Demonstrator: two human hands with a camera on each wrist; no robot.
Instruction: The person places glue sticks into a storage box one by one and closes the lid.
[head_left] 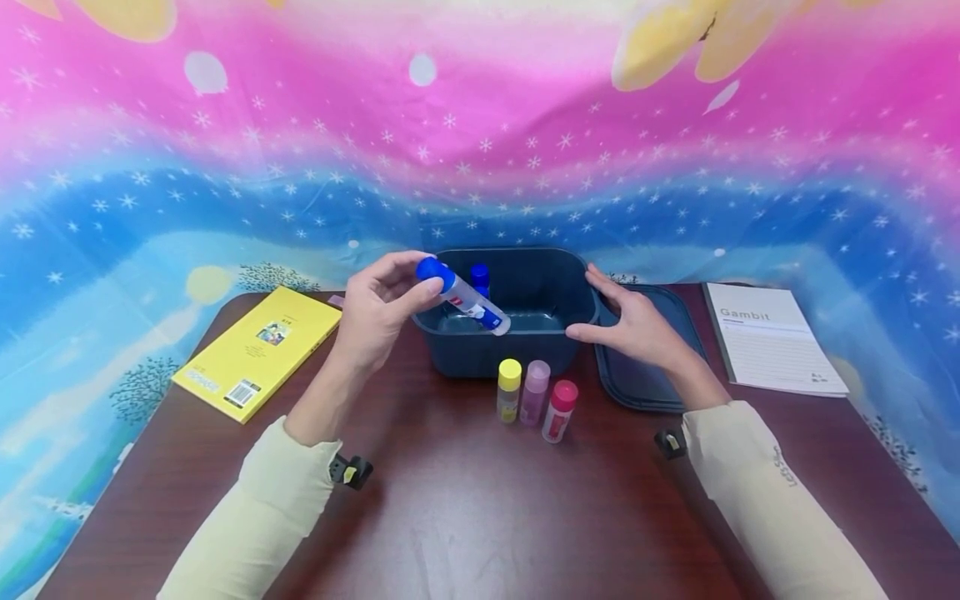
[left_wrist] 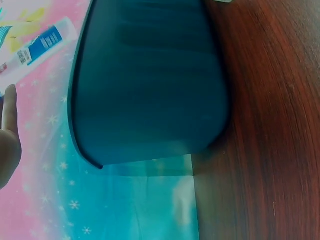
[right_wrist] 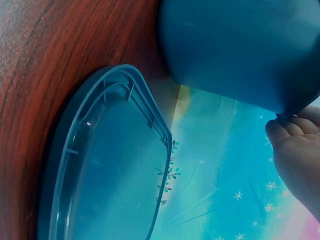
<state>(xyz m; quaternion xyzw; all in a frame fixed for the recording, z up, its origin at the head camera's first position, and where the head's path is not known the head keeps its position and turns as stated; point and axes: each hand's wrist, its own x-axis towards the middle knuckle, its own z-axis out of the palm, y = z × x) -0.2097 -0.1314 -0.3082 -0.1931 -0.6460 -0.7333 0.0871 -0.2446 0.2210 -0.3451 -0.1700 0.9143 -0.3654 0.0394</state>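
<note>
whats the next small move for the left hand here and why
Probably lower the blue-capped tube into the bin: the left hand holds it tilted over the opening, another blue-capped tube is inside, and the right hand holds the bin at its right end. It's only a lean, since this moment alone can't settle whether it's going in or coming out.

I can't see the lower part of the rear blue-capped tube (head_left: 480, 274); the held tube (head_left: 471, 303) covers it. My left wrist view cuts off the left hand (left_wrist: 7, 152). The yellow book's (head_left: 258, 354) fine print is unreadable.
</note>
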